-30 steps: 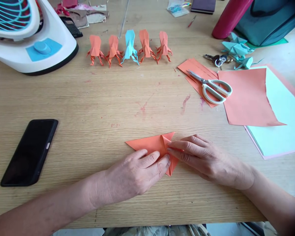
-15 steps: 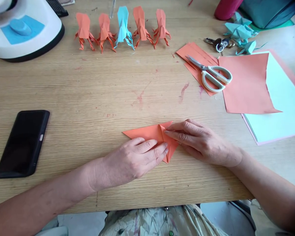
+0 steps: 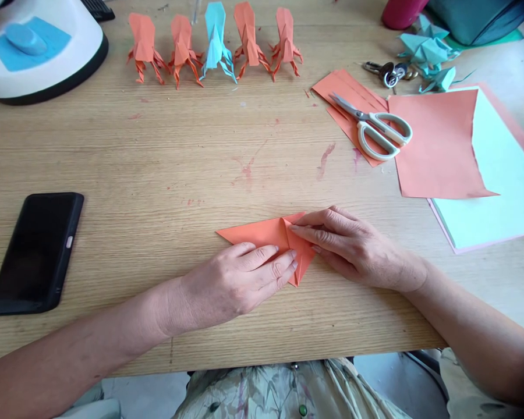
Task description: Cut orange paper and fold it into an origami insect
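A folded piece of orange paper [image 3: 258, 231] lies on the table near its front edge, with a long point toward the left and a creased flap on its right part. Across its lower side lies my left hand [image 3: 247, 280], fingers stretched out flat and pressing the sheet down. My right hand [image 3: 353, 244] pinches the folded flap at the right end, its fingertips close together on the crease. Its thumb is mostly hidden beneath the fingers. Part of the paper is covered by both hands.
Several orange folded paper figures [image 3: 143, 43] and a blue one [image 3: 215, 38] stand in a row at the back. Scissors [image 3: 378, 128] rest on orange strips beside an orange sheet [image 3: 439, 145]. A phone [image 3: 37, 253] lies left; a white appliance [image 3: 39, 52], keys [image 3: 388, 74] and green paper figures [image 3: 432, 52] are farther back.
Both hands and the paper keep nearly the same pose. The whole view has shifted slightly, so the table's things appear a little higher.
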### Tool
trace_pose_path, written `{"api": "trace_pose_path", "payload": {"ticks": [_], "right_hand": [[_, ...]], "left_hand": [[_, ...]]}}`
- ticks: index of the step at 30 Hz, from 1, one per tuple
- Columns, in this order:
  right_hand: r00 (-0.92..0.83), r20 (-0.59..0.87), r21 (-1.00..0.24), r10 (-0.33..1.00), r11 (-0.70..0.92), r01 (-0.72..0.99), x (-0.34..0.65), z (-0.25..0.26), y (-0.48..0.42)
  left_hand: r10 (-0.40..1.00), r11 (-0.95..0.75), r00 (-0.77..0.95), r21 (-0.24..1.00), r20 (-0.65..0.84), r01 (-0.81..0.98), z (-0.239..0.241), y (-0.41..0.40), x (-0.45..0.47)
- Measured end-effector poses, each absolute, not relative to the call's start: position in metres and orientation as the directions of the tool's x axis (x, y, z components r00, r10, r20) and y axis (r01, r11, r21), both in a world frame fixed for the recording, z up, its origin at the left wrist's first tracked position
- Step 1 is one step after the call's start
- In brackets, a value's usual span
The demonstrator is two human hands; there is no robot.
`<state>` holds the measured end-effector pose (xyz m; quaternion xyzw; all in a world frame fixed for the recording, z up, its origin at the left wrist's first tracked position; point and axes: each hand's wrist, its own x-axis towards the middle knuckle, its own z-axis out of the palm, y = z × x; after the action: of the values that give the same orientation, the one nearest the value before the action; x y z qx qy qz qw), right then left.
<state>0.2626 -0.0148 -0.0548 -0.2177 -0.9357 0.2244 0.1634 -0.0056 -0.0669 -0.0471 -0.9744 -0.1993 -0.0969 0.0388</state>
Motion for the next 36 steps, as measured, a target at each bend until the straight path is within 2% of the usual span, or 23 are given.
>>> {"api": "trace_pose_path", "payload": {"ticks": [12, 19, 31, 36], "right_hand": [[-0.851, 0.196, -0.495, 0.487, 0.799, 0.343, 0.2615, -0.0541, -0.0156], [-0.854, 0.191, -0.418, 0.483, 0.827, 0.375, 0.2558, -0.0556, -0.0178], [-0.849, 0.131, -0.441, 0.511, 0.797, 0.412, 0.2549, -0.0616, -0.0182], [-0.843, 0.155, -0.429, 0.515, 0.803, 0.412, 0.2544, -0.0617, -0.0179]], "left_hand": [[0.384, -0.915, 0.895, -0.034, 0.226, 0.401, -0.0459, -0.0667, -0.006], [0.385, -0.916, 0.896, -0.026, 0.223, 0.4, -0.0455, -0.0664, -0.0056], [0.382, -0.917, 0.89, -0.018, 0.248, 0.398, -0.0479, -0.0649, -0.0052], [0.378, -0.918, 0.891, -0.024, 0.25, 0.396, -0.0476, -0.0645, -0.005]]}}
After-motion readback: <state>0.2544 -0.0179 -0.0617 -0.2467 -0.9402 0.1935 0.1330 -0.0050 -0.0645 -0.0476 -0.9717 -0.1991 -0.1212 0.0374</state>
